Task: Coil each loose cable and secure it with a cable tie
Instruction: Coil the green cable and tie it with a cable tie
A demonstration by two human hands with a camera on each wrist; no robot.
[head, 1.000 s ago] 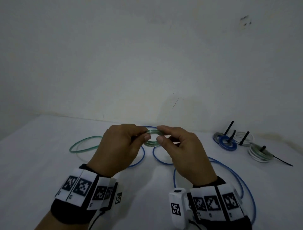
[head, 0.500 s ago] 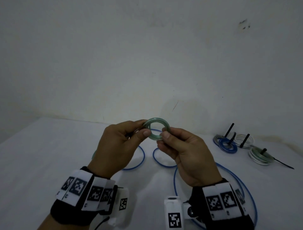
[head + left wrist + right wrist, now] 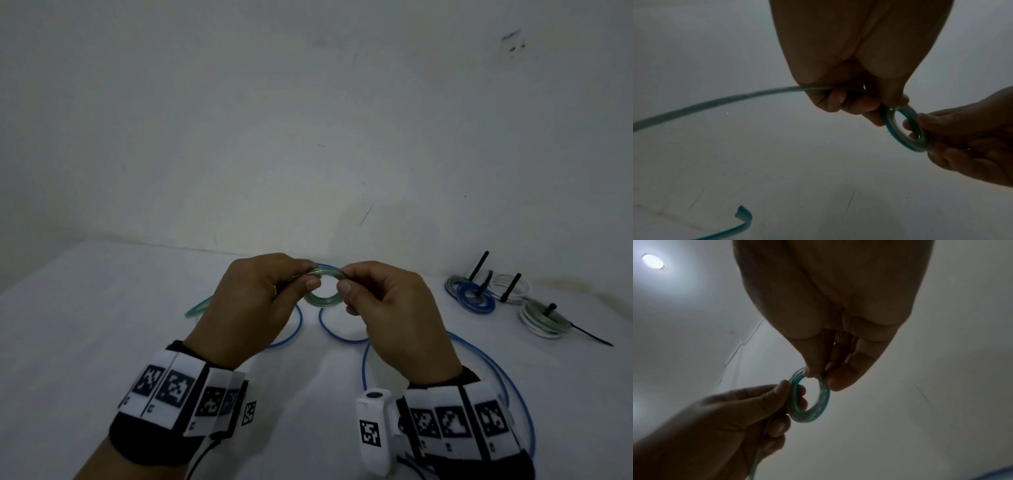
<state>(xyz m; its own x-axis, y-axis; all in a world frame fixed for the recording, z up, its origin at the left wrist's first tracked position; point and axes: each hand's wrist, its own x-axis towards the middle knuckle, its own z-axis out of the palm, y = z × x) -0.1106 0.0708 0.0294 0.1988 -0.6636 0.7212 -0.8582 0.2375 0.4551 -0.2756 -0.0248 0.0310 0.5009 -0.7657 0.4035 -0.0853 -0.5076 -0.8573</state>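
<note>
A small coil of translucent green cable is held in the air between both hands above the white table. My left hand pinches its left side and also grips the loose tail, which trails out to the left. My right hand pinches the coil's right side between thumb and fingers. The cable's free end lies on the table. A loose blue cable sprawls on the table under and right of my hands.
At the back right lie several finished coils with black cable ties: a blue one, a white one and a white-green one with a long tie tail. A pale wall stands behind the table.
The coil, raised upright half a second ago, has tipped down flatter between my hands. The green tail on the table has grown shorter as it was wound in.
</note>
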